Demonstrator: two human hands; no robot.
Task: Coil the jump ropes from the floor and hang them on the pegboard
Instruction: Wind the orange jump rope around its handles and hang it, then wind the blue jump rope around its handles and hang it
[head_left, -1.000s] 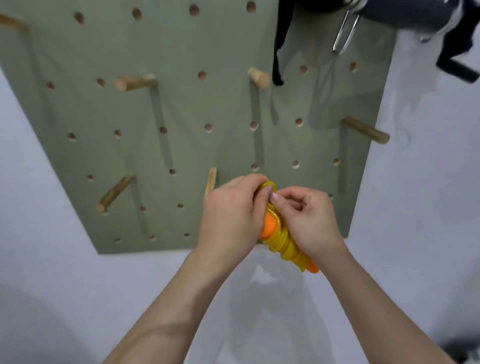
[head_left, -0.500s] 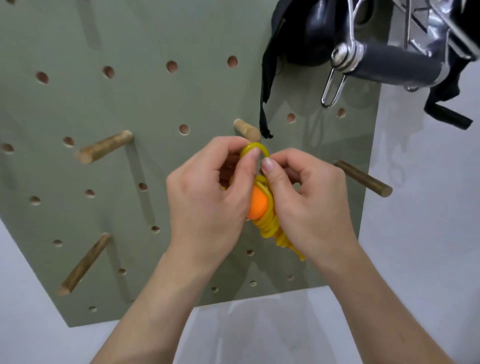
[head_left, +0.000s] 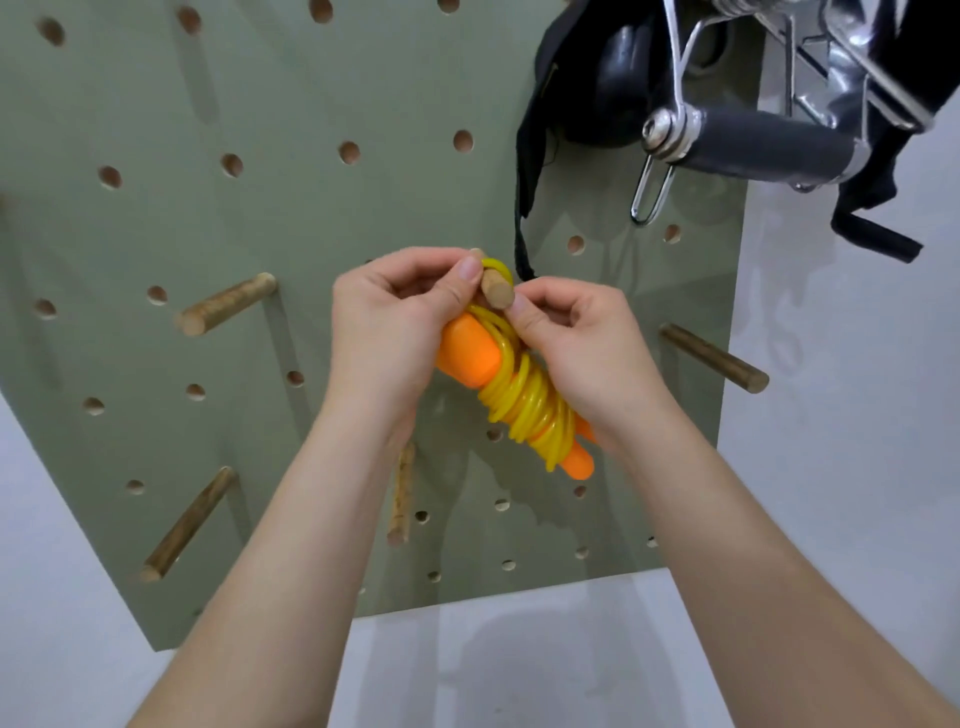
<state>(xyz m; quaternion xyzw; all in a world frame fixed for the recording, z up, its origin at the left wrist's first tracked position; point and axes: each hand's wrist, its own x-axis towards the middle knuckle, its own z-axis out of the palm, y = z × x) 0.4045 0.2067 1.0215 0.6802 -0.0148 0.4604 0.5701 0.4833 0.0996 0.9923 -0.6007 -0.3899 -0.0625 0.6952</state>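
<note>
Jump rope (head_left: 524, 400): I saw yellow cord coiled round orange handles (head_left: 467, 353), long axis slanting from upper left down to lower right, hanging between and just under both hands. Top loop (head_left: 501, 266) lay over wooden peg (head_left: 497, 292), which pointed out toward me. Left hand (head_left: 395, 332) pinched loop left of peg, right hand (head_left: 576, 343) pinched it on right, both equally near. I judged loop needed sliding back along peg toward pegboard (head_left: 260, 208) before letting go.

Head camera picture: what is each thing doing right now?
jump rope: coiled round its orange handles, top loop around the peg.
peg: sticking out, loop on it.
left hand: pinching the loop.
right hand: pinching the loop.
other pegs: bare.
black gear: hanging, top right.
</note>
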